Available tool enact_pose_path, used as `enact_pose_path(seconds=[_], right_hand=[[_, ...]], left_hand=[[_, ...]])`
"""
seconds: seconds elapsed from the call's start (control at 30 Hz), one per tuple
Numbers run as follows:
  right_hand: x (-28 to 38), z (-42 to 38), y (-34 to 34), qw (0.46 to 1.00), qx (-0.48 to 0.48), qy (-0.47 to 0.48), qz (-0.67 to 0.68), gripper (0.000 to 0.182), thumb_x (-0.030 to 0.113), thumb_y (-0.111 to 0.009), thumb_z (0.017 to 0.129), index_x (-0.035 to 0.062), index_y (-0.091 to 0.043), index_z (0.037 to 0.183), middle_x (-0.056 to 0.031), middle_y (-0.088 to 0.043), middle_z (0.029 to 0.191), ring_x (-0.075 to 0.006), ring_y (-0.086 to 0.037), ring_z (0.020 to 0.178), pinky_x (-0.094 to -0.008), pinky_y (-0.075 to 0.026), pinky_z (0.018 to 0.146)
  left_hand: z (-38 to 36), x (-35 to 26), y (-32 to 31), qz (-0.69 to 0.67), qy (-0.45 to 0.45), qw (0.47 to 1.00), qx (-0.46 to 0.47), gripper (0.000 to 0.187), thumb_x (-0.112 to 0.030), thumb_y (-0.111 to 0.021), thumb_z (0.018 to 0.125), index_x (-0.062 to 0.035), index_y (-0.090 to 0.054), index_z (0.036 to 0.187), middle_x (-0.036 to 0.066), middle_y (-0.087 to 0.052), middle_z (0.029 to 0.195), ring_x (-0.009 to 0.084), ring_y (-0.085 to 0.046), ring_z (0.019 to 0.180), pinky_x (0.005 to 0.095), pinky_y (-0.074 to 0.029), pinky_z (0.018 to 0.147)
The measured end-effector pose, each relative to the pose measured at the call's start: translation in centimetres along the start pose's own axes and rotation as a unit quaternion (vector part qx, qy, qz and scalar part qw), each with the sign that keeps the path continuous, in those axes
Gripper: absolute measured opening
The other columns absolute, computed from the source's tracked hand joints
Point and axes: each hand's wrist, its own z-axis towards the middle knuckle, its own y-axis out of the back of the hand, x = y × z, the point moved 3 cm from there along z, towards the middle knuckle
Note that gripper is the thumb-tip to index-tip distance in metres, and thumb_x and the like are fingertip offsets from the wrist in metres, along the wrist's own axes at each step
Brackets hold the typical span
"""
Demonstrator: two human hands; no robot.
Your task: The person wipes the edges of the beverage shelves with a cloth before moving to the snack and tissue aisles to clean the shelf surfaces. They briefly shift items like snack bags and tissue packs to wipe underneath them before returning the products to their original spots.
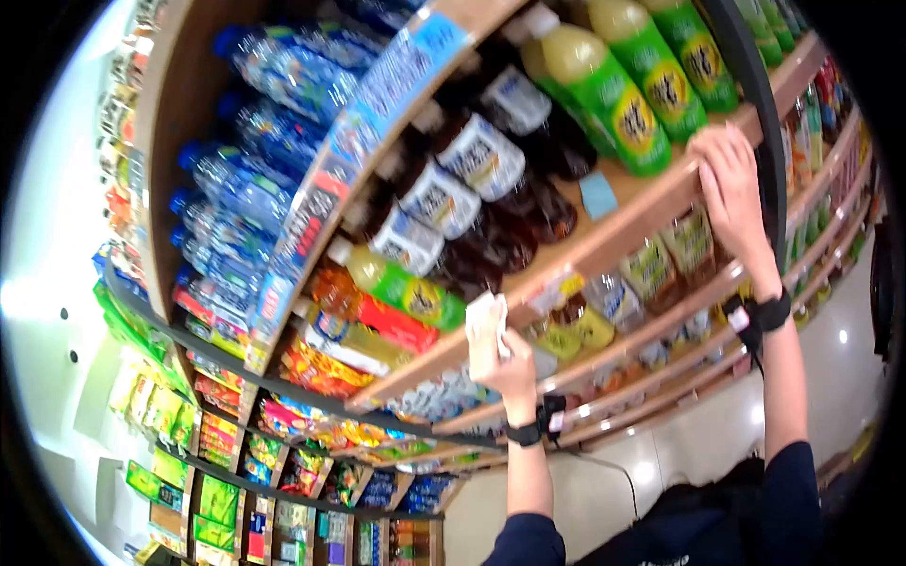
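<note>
My left hand [505,363] grips a small white cloth [485,316] and holds it against the front edge of a wooden shelf [566,255]. My right hand [731,189] lies flat on the same shelf edge further along, fingers spread over the rim, just below green-labelled bottles of pale yellow drink [618,90]. Dark drink bottles with white labels [477,156] stand on the shelf between my hands. Both wrists wear black bands.
Blue water bottles [255,123] fill the shelf section to the left. Lower shelves carry smaller bottles [651,274] and bright snack packs [321,368]. A blue tag [597,195] lies on the shelf board. A pale glossy floor [717,415] shows at lower right.
</note>
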Motion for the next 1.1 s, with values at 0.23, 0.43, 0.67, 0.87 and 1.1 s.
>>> enact_pose_path(seconds=[0.23,0.43,0.67,0.87,1.1], right_hand=[[-0.1,-0.5,-0.9,0.996,-0.061,0.049,-0.044,0.021,0.013,-0.042,0.093,0.0022,-0.057,0.103,-0.0134,-0.058,0.109,-0.0322,-0.049,0.113,-0.0421,-0.033,0.105],[-0.1,-0.8,-1.3,0.997,-0.049,0.031,-0.058,0.024,0.014,-0.038,0.095,-0.0003,-0.055,0.106,-0.0145,-0.056,0.115,-0.0324,-0.045,0.120,-0.0408,-0.031,0.105],[-0.9,-0.9,-1.8,0.994,-0.061,0.047,-0.075,0.024,0.014,-0.038,0.095,0.0008,-0.055,0.106,-0.0148,-0.056,0.114,-0.0330,-0.046,0.118,-0.0421,-0.030,0.107],[-0.7,-0.8,-1.6,0.993,-0.054,0.065,-0.082,0.025,0.014,-0.038,0.095,0.0008,-0.055,0.107,-0.0143,-0.057,0.114,-0.0319,-0.047,0.118,-0.0414,-0.031,0.107],[2.8,-0.3,0.4,0.998,-0.056,-0.005,-0.043,0.012,0.008,-0.046,0.088,0.0021,-0.055,0.094,-0.0162,-0.055,0.101,-0.0338,-0.051,0.106,-0.0430,-0.036,0.100]], left_hand=[[0.5,0.7,0.5,-0.042,-0.066,0.997,0.016,0.038,0.014,-0.049,0.069,0.0009,-0.068,0.099,0.015,-0.069,0.097,0.0294,-0.065,0.089,0.0350,-0.051,0.079],[0.2,4.0,2.3,-0.044,-0.074,0.996,-0.030,0.024,0.011,-0.057,0.076,0.0014,-0.069,0.094,0.013,-0.070,0.092,0.0289,-0.067,0.086,0.0348,-0.051,0.079],[-0.2,9.8,7.6,0.002,-0.019,0.999,-0.040,0.020,0.009,-0.057,0.079,0.0019,-0.070,0.094,0.012,-0.070,0.094,0.0235,-0.067,0.086,0.0333,-0.051,0.079],[-0.8,16.9,13.7,0.123,0.030,0.991,-0.050,0.017,0.007,-0.056,0.084,0.0009,-0.070,0.092,0.013,-0.070,0.093,0.0258,-0.067,0.085,0.0357,-0.052,0.076],[-0.9,21.6,17.6,0.155,0.064,0.983,-0.080,0.017,0.002,-0.055,0.086,0.0011,-0.070,0.091,0.012,-0.071,0.091,0.0247,-0.067,0.082,0.0361,-0.052,0.076]])
